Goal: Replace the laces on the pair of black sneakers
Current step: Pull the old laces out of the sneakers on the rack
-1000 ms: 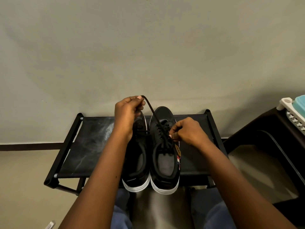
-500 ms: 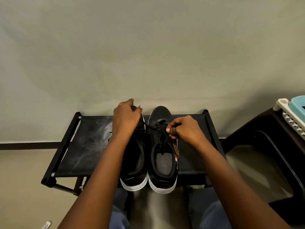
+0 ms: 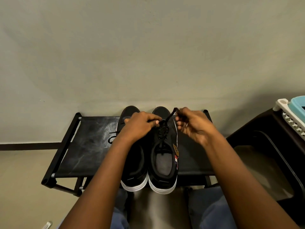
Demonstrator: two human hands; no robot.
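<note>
2 black sneakers on 1 black rack (image 3: pixel 85 146), toes at 12 o'clock: left sneaker (image 3: pixel 135 164) & right sneaker (image 3: pixel 163 161), touching. Left hand (image 3: pixel 140 124) fingers curled, pinching lacing at right sneaker's top eyelets. Right hand (image 3: pixel 193 124) pinches 1 lace end (image 3: pixel 171 114), pulled toward 1 o'clock.

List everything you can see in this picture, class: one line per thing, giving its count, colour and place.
sneakers: two, black with white soles, side by side on the rack.
lace: one, black, running from the right sneaker's eyelets up to the right hand.
loose lace: one, black, beside the left sneaker.
rack: one, black, against the wall.
dark stand: one, at right.
basket: one, white and teal, on the stand.
hands: two; left hand on the eyelets, right hand pinching the lace.
</note>
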